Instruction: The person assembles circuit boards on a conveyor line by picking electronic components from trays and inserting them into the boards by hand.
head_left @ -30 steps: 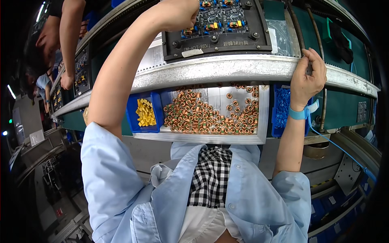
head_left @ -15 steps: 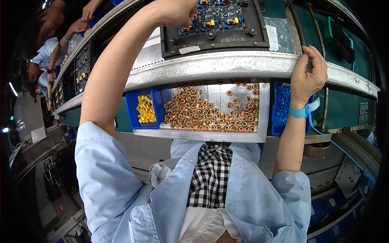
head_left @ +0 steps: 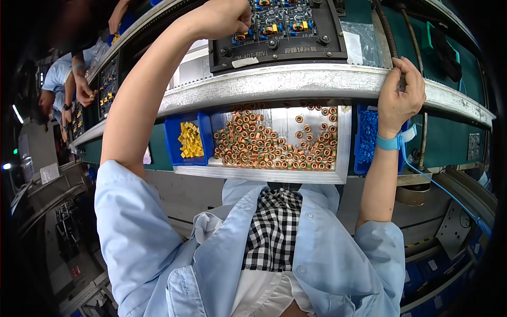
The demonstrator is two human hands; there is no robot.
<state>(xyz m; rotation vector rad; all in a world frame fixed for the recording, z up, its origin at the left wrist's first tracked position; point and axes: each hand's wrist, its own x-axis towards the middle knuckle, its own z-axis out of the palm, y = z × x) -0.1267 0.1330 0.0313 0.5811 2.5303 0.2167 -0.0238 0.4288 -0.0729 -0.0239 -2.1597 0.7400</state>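
Note:
My left hand (head_left: 228,20) is closed over the left side of a black fixture (head_left: 280,59) holding several small circuit boards (head_left: 271,21). Its fingertips point down at a board's edge, and whatever they pinch is hidden. Copper-wound ring coils, yellow blocks and blue parts sit on these boards. My right hand (head_left: 402,95), with a blue wrist strap (head_left: 389,142), has its fingers curled over the silvery metal rail (head_left: 296,83). Below the rail lies a metal tray (head_left: 259,174) of loose ring coils (head_left: 264,145), with a blue bin (head_left: 171,140) of yellow blocks (head_left: 190,140) beside it.
Right of the tray stands a blue bin (head_left: 359,168) of blue parts (head_left: 368,134). A clear plastic bag (head_left: 372,45) lies beyond the rail near a ribbed hose (head_left: 388,31). A coiled blue cord (head_left: 449,198) trails from my wrist. Co-workers sit along the line at left.
The fixture has shifted slightly left along the rail, and my left hand has moved slightly left too. My right hand stays almost still. A co-worker's hand has moved lower at far left.

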